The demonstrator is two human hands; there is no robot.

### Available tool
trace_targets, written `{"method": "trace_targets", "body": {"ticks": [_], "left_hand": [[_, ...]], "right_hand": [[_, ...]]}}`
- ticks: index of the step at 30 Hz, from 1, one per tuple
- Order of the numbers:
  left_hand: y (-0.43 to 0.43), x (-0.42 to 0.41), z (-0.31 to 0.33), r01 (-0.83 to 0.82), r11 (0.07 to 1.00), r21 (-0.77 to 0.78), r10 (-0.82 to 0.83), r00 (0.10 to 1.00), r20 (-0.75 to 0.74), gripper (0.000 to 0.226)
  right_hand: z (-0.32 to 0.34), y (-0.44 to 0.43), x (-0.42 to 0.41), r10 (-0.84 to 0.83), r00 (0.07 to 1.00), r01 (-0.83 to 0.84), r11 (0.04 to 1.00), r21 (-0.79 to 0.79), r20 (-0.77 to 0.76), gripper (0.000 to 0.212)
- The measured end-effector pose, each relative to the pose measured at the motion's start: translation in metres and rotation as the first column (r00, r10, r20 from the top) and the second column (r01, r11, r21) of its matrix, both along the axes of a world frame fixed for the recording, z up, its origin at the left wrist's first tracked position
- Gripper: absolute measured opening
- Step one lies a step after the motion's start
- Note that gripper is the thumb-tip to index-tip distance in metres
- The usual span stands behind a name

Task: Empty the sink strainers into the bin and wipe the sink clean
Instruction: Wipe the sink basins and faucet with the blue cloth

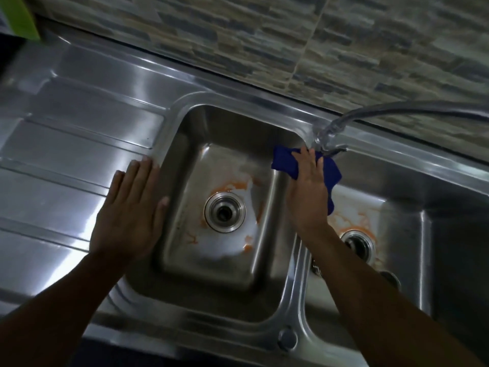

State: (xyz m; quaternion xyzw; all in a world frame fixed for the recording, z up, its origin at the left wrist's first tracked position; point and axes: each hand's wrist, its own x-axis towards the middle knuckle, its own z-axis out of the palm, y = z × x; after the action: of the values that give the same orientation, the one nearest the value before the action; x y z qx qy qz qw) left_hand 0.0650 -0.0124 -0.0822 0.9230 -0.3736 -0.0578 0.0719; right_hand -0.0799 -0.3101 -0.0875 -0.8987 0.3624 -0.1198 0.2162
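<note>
A steel double sink fills the view. The left basin (pixel 190 160) has orange stains around its drain (pixel 225 211), which shows an open hole. The right basin (pixel 397 234) also has orange stains and a drain (pixel 358 246) partly hidden by my forearm. My right hand (pixel 308 186) presses a blue cloth (pixel 287 162) with straight fingers onto the divider between the basins, near the tap base. My left hand (pixel 129 210) lies flat on the draining board (pixel 66 144) at the left basin's rim.
A tap (pixel 328 133) with a grey hose (pixel 410 107) stands at the back of the divider. A stone-pattern tiled wall (pixel 264 35) runs behind the sink. A green object (pixel 21 14) sits at the top left corner. A round plug (pixel 287 339) is on the front rim.
</note>
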Motion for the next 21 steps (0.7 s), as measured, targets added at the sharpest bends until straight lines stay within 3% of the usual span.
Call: {"method": "trace_targets", "body": {"ticks": [3,8,12,14,17,21], "left_hand": [[-0.001,-0.001,0.002,-0.005,0.999,-0.039,0.005,1.000,-0.002,0.064],[-0.001,0.001,-0.001,0.003,0.996,-0.087,-0.004,1.000,-0.010,0.061],[0.001,0.003,-0.008,0.015,0.994,-0.106,-0.014,1.000,0.007,0.059],[0.003,0.004,-0.011,0.024,0.993,-0.113,-0.022,1.000,0.021,0.058],[0.003,0.005,-0.014,0.030,0.993,-0.114,-0.025,0.999,0.043,0.058],[0.004,0.006,-0.017,0.037,0.993,-0.114,-0.030,0.998,0.063,0.059]], "right_hand": [[-0.002,-0.002,0.011,0.006,0.999,-0.005,1.000,-0.010,0.046,0.072],[0.003,0.004,0.042,-0.041,0.947,0.023,0.998,0.060,0.319,0.062],[0.002,-0.006,0.085,-0.309,0.865,0.233,0.945,0.227,0.396,0.054],[-0.001,-0.005,0.107,-0.381,0.838,0.311,0.922,0.232,0.391,0.055],[-0.006,0.007,0.132,-0.296,0.887,0.241,0.951,0.192,0.355,0.062],[-0.008,0.031,0.158,0.120,0.952,-0.131,0.991,0.021,0.280,0.064]]}}
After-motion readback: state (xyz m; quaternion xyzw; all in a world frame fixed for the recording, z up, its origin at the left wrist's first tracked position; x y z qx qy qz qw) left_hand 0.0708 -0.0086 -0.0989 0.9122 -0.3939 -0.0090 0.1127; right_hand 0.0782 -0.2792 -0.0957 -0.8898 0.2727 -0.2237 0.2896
